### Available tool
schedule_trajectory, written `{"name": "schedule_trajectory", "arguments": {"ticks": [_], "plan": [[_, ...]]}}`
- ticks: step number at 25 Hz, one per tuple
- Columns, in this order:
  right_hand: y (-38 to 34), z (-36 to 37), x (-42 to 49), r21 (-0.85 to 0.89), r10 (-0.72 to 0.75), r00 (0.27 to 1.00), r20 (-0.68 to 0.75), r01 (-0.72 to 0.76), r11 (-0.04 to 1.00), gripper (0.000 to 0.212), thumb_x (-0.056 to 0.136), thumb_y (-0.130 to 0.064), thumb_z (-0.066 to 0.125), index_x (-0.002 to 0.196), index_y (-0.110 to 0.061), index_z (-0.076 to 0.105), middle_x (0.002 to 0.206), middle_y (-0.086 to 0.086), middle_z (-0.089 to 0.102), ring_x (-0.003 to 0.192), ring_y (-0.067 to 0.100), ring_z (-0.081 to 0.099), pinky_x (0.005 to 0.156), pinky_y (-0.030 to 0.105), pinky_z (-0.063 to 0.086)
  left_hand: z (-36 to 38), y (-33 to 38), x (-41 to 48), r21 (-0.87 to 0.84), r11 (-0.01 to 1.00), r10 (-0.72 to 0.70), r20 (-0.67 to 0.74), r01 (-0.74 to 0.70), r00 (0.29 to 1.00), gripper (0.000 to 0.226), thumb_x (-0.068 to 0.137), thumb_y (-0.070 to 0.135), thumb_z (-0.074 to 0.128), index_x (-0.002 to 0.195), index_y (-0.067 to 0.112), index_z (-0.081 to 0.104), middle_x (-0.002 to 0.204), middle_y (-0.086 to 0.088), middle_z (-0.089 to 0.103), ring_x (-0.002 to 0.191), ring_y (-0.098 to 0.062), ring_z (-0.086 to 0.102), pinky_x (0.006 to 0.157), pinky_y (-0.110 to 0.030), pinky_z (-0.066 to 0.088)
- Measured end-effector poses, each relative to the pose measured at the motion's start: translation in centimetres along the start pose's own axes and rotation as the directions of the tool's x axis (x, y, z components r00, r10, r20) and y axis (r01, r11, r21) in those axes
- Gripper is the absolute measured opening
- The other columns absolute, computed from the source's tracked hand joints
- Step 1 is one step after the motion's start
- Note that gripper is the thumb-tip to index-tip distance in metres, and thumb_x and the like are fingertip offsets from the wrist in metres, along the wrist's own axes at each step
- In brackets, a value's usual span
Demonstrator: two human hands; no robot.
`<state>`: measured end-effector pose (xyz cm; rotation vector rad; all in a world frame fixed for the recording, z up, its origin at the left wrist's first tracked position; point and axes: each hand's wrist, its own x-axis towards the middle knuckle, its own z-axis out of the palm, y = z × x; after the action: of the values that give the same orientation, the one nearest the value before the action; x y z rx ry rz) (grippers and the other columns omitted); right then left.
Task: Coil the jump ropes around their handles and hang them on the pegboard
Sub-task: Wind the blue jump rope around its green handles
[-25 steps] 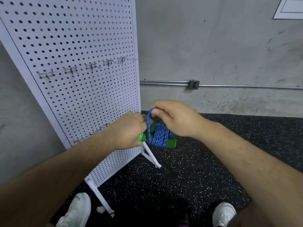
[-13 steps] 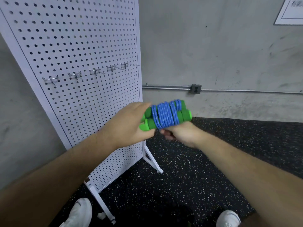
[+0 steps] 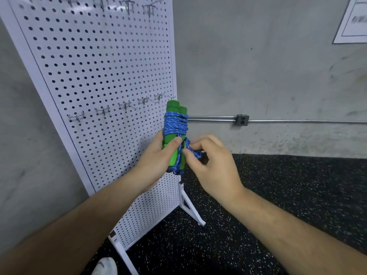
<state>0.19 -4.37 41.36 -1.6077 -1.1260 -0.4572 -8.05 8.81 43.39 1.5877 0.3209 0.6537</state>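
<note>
A jump rope with two green handles stands upright in front of the white pegboard. Its blue rope is wound in several turns around both handles. My left hand grips the lower part of the handles, thumb pressed over a strand. My right hand pinches a short loop of the blue rope just right of the handles. A row of metal hooks juts from the pegboard at the height of the handle tops, and another row runs along its top edge.
The pegboard stands on white feet on a black speckled rubber floor. A concrete wall behind carries a metal conduit with a junction box and a paper sign at top right. A white shoe shows at the bottom.
The wrapped handles turned from lying sideways to standing upright and rose closer to the hooks. My right hand came from under the bundle to its right side and now pinches a rope loop.
</note>
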Motion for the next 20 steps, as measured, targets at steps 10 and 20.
{"name": "schedule_trajectory", "arguments": {"ticks": [10, 20], "plan": [[-0.1, -1.3, 0.8, 0.190, -0.113, 0.982, 0.150, 0.083, 0.978, 0.016, 0.085, -0.012, 0.079, 0.098, -0.009, 0.070, 0.109, -0.008, 0.071, 0.101, 0.009, 0.067, 0.087, 0.028, 0.057, 0.1, 0.2, -0.5, -0.046, 0.997, 0.062, 0.168, -0.055, 0.984, 0.046, 0.107, 0.006, 0.039, 0.128, 0.043, 0.055, 0.123, -0.010, 0.070, 0.110, -0.032, 0.069, 0.094, -0.052, 0.055], [0.2, -2.6, 1.8, 0.205, 0.091, 0.982, 0.166, -0.125, 0.971, 0.037, 0.102, -0.018, 0.056, 0.134, -0.028, 0.040, 0.087, -0.011, 0.071, 0.083, 0.009, 0.067, 0.080, 0.033, 0.054, -0.2, 0.2, -0.1, -0.153, 0.988, 0.020, 0.155, 0.004, 0.988, 0.067, 0.069, -0.006, 0.050, 0.125, 0.032, 0.053, 0.113, -0.019, 0.069, 0.088, -0.033, 0.059, 0.072, -0.041, 0.051]]}}
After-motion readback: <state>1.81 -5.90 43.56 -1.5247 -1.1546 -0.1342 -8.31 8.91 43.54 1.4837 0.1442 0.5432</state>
